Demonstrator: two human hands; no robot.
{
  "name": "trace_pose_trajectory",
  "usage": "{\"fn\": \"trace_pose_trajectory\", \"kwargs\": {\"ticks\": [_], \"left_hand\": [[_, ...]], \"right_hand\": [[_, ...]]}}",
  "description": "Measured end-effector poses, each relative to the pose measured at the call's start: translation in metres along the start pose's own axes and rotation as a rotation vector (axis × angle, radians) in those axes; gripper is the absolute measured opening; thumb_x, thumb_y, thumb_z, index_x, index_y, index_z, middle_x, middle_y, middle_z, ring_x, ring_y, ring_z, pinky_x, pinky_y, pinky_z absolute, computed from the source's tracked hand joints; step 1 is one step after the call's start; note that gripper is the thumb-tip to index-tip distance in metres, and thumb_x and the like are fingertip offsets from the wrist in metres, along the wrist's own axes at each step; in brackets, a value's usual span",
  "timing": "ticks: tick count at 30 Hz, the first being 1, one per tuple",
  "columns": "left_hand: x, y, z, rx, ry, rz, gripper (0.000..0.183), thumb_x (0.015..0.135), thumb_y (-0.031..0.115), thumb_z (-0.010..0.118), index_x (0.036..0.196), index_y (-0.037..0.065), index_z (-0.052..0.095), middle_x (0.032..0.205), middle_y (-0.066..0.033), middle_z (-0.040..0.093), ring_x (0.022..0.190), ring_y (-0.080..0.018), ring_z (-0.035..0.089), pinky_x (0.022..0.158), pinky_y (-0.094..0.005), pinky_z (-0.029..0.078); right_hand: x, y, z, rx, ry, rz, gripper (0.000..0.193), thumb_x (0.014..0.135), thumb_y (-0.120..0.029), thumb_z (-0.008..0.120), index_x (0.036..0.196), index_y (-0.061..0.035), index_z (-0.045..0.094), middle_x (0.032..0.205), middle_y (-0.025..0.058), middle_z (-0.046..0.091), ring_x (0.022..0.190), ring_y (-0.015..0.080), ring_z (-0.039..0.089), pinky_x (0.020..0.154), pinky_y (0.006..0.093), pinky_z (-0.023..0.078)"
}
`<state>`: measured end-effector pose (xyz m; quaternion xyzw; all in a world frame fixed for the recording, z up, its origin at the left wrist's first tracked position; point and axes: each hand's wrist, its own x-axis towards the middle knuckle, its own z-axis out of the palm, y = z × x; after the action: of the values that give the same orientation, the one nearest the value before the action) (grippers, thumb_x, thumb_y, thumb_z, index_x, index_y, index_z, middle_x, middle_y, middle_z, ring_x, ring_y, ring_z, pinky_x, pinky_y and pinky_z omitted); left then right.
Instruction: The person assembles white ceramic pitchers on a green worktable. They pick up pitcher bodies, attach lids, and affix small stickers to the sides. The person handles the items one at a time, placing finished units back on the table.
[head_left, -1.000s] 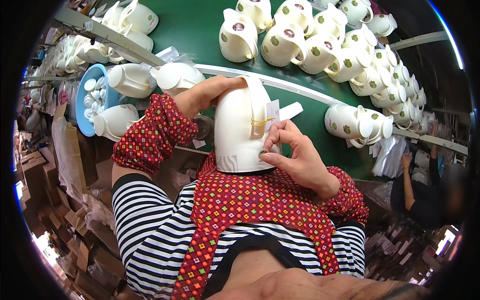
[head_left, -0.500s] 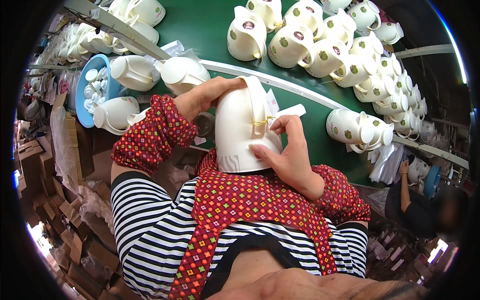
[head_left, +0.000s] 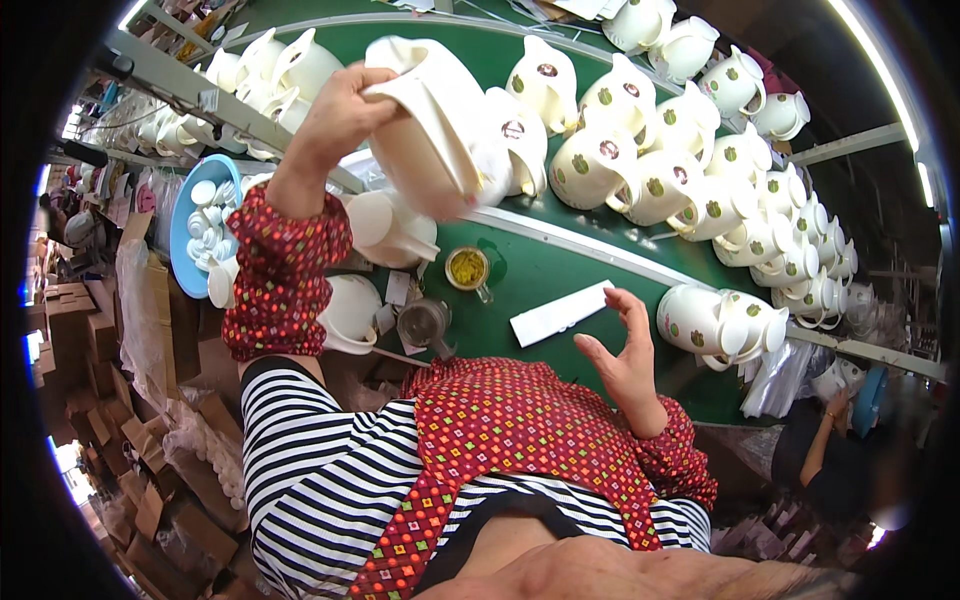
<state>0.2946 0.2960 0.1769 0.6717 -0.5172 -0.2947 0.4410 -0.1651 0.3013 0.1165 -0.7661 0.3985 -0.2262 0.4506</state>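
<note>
My left hand (head_left: 342,112) is raised at the upper left, its fingers closed round the upper end of the handle of a white plastic jug (head_left: 425,140). The jug is lifted over the green bench and slightly blurred. My right hand (head_left: 630,365) is held low over the bench, empty, with thumb and fingers apart. Just left of its fingertips lies a flat white paper strip (head_left: 560,313). A glass mug with small yellow pieces in it (head_left: 467,268) stands below the raised jug, and a dark clear mug (head_left: 423,325) is closer to me.
Rows of white jugs with printed patterns (head_left: 655,185) stand beyond a metal rail (head_left: 600,252). Two patterned jugs (head_left: 710,322) lie at the right. A blue basin (head_left: 183,240) of white caps is at the left. Another person's arm (head_left: 822,440) shows at the far right.
My left hand has carried the jug from my lap up and away over the rail. My right hand has let go of the jug and moved slightly right, opening.
</note>
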Motion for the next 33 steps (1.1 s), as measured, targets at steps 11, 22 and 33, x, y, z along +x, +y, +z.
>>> {"fn": "trace_pose_trajectory", "kwargs": {"ticks": [11, 22, 33], "left_hand": [[0.166, -0.19, 0.034, 0.634, 0.162, 0.267, 0.04, 0.083, 0.019, 0.077, 0.121, 0.01, 0.075, 0.155, -0.0203, 0.043, 0.139, -0.0394, 0.048, 0.117, -0.0425, 0.041], [0.2, -0.228, 0.056, 0.886, -0.134, 0.321, 0.074, 0.079, 0.01, 0.072, 0.145, -0.008, 0.044, 0.144, -0.0387, 0.045, 0.139, -0.0557, 0.037, 0.121, -0.0555, 0.031], [-0.034, -0.021, 0.125, 0.484, -0.412, 0.236, 0.07, 0.087, 0.027, 0.081, 0.145, 0.006, 0.051, 0.152, -0.0256, 0.047, 0.142, -0.0402, 0.046, 0.119, -0.0462, 0.038]], "right_hand": [[0.034, 0.08, 0.013, -0.163, -0.013, 0.147, 0.037, 0.084, -0.013, 0.081, 0.115, -0.0011, 0.066, 0.116, 0.0153, 0.066, 0.11, 0.0315, 0.064, 0.097, 0.0391, 0.05], [0.066, 0.159, 0.03, -0.614, -0.394, -0.043, 0.076, 0.07, -0.013, 0.088, 0.138, -0.0101, 0.055, 0.137, 0.0176, 0.056, 0.131, 0.0385, 0.051, 0.112, 0.0489, 0.04], [0.055, 0.225, 0.075, -0.787, -0.656, -0.364, 0.041, 0.076, -0.016, 0.078, 0.114, -0.0114, 0.064, 0.108, 0.0107, 0.061, 0.117, 0.0334, 0.056, 0.112, 0.0563, 0.036]]}}
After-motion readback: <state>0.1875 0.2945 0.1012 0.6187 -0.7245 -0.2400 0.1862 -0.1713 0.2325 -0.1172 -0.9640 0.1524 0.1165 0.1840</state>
